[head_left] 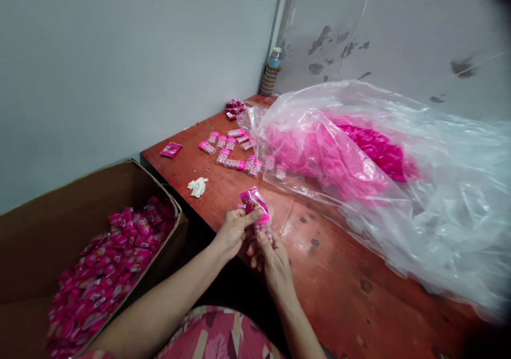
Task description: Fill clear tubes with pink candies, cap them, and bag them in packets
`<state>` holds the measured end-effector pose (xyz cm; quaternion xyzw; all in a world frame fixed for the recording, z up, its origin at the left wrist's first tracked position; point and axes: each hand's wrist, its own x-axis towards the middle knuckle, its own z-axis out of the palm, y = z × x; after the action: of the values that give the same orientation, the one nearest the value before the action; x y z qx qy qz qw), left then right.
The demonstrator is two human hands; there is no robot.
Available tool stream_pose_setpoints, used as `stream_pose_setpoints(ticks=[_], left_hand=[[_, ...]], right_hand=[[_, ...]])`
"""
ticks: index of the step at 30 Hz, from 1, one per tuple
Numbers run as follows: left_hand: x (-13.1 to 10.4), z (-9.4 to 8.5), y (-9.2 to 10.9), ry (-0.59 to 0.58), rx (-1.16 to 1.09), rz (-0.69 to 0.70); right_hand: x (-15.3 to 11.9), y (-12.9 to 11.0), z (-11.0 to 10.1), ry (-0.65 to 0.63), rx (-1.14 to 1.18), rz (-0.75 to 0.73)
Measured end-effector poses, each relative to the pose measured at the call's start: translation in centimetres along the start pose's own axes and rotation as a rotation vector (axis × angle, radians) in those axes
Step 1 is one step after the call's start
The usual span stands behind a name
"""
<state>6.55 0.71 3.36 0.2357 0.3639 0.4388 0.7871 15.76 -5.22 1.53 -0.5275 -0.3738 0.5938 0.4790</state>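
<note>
Converging above table edge, left hand, right hand, fingers clamped on pink wrapper and bottle

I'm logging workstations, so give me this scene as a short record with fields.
left hand: fingers on a shiny pink printed wrapper
right hand: fingers on a clear pink-capped container of pink beads
surface: red-brown table
on surface: loose bead containers, crumpled white scrap, large clear plastic bag
left side: brown cardboard box holding pink packets

both forearms extended forward, left hand and right hand close together, fingers curled
</note>
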Motion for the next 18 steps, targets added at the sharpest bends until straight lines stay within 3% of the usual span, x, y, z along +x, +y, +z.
stream_pose_setpoints(ticks=[5,10,13,15,18], left_hand=[[-0.19,-0.33,0.01,-0.003,0.088,-0.022],[-0.19,-0.43,0.73,-0.035,0.116,-0.063],[-0.21,-0.26,0.69,-0.026,0.143,-0.049],[-0.35,-0.10,0.52,-0.021,0.123,-0.040],[-0.74,0.13,0.37,-0.073,0.102,-0.098]], right_hand=[[-0.05,0.39,-0.30,0.107,-0.153,-0.075],[0.14,0.57,-0.87,-0.082,0.010,-0.011],[0.17,0.49,-1.00,0.088,-0.170,-0.090],[0.18,0.50,-1.00,0.132,-0.193,-0.098],[0.23,0.72,-0.95,-0.013,0.028,-0.029]])
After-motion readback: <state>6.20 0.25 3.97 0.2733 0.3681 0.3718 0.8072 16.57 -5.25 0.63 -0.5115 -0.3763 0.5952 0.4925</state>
